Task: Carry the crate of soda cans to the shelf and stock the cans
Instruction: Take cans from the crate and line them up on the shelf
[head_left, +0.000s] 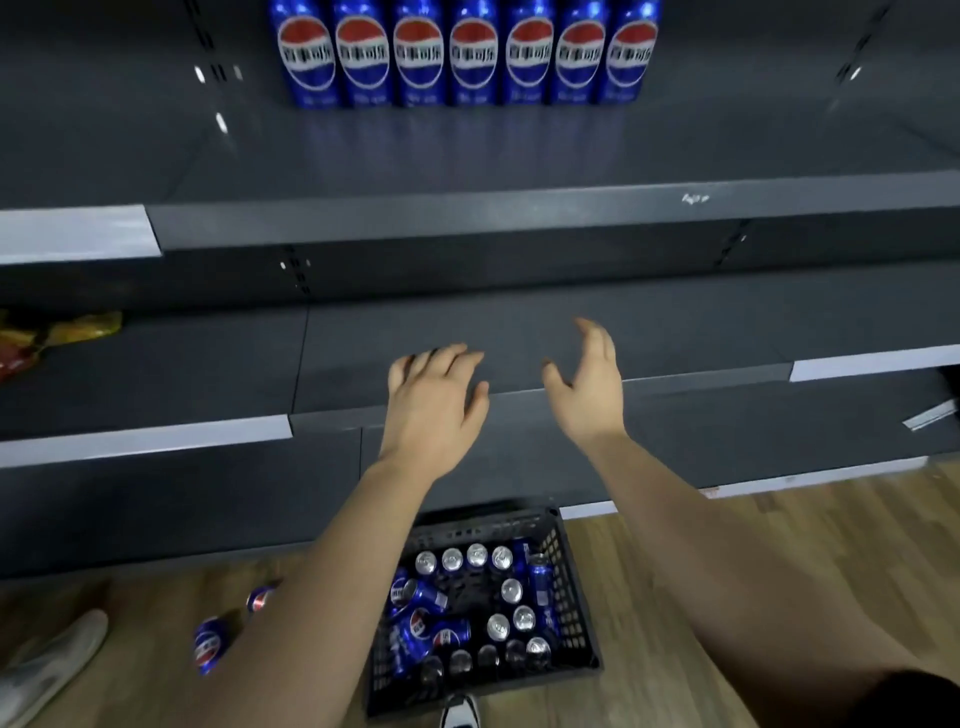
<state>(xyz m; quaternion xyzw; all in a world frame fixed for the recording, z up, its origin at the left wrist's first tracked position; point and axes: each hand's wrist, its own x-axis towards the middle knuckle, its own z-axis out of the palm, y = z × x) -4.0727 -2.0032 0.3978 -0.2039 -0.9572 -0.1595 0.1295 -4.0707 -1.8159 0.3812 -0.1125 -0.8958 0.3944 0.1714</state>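
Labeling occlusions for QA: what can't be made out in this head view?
All head view.
Shelf cans: tops cut off by the top frame edge.
Crate: left side partly hidden behind the left forearm, so can count unclear.
Floor cans: blurred, one partly behind that forearm.
Snack bags: blurred, cut by the left edge.

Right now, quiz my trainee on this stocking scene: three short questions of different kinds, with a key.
1. How many cans stand upright on the upper shelf?
2. True or false: the left grip and the right grip hold nothing.
3. The crate sits: A on the floor, B on the lower shelf, C in both grips.
Key: 1. seven; 2. true; 3. A.
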